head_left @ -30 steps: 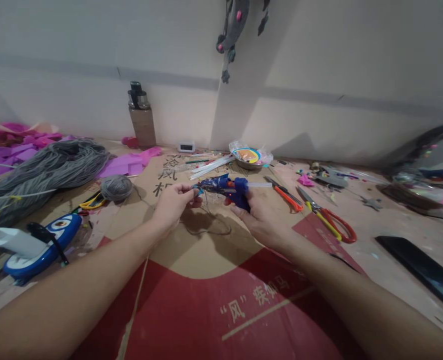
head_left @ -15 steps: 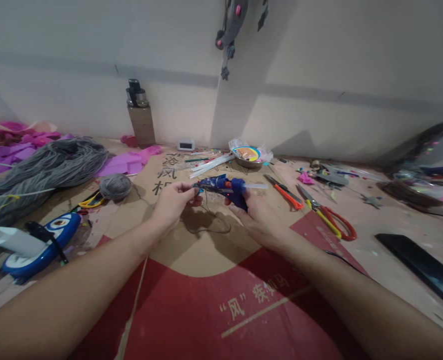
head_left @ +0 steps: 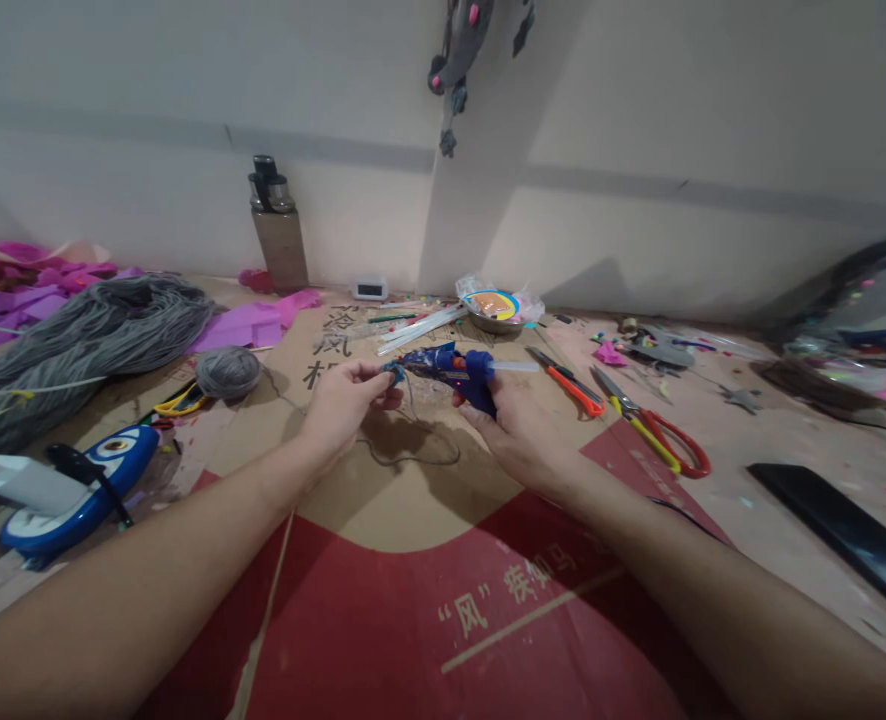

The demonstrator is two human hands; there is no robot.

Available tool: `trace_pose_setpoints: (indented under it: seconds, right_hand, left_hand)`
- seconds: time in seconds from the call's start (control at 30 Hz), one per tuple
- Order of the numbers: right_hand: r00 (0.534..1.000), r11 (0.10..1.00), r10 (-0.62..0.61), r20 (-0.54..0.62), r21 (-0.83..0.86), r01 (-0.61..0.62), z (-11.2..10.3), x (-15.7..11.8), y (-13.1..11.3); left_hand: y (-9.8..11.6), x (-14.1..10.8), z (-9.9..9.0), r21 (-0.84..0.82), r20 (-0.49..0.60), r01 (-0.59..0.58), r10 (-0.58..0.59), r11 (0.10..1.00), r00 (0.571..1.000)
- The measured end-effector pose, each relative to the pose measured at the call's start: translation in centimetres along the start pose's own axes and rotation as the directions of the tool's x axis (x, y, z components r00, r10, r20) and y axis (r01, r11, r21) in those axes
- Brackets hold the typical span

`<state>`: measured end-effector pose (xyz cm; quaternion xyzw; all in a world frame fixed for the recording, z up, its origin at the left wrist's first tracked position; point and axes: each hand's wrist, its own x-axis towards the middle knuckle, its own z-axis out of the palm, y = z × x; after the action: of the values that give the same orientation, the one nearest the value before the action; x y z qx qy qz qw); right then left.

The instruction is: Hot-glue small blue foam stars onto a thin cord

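A blue glue gun (head_left: pixel 454 368) with a clear glue stick (head_left: pixel 516 367) out of its back is gripped by my right hand (head_left: pixel 514 420), its nozzle pointing left. My left hand (head_left: pixel 345 405) pinches a small blue-grey piece (head_left: pixel 393 373) right at the nozzle tip; its shape is partly hidden by the fingers. Grey yarn (head_left: pixel 420 460) hangs from the piece and loops over the cardboard (head_left: pixel 383 515) below. A ball of grey yarn (head_left: pixel 227 372) lies left of my left hand.
Scissors (head_left: pixel 649 430) and an orange cutter (head_left: pixel 574 388) lie to the right, with a black phone (head_left: pixel 833 530) beyond. At left are a grey yarn skein (head_left: pixel 143 325) and a blue-and-white object (head_left: pixel 83 495). A plastic-wrapped bowl (head_left: pixel 497 306) stands near the wall.
The glue gun has shifted slightly, and its nozzle shows more clearly against the small piece. Both hands keep their grips. The whole view has moved a little.
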<state>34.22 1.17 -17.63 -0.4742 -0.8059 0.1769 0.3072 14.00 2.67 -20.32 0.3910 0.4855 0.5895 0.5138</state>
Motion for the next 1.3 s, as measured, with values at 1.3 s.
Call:
trace_pose_setpoints:
  seconds: [1.3]
  right_hand:
    - [0.999,0.998,-0.043,-0.010,0.050,0.043,0.27,-0.20,-0.04]
  left_hand:
    - [-0.45,0.38,-0.19,-0.023,-0.003,-0.070,0.070,0.997,0.998]
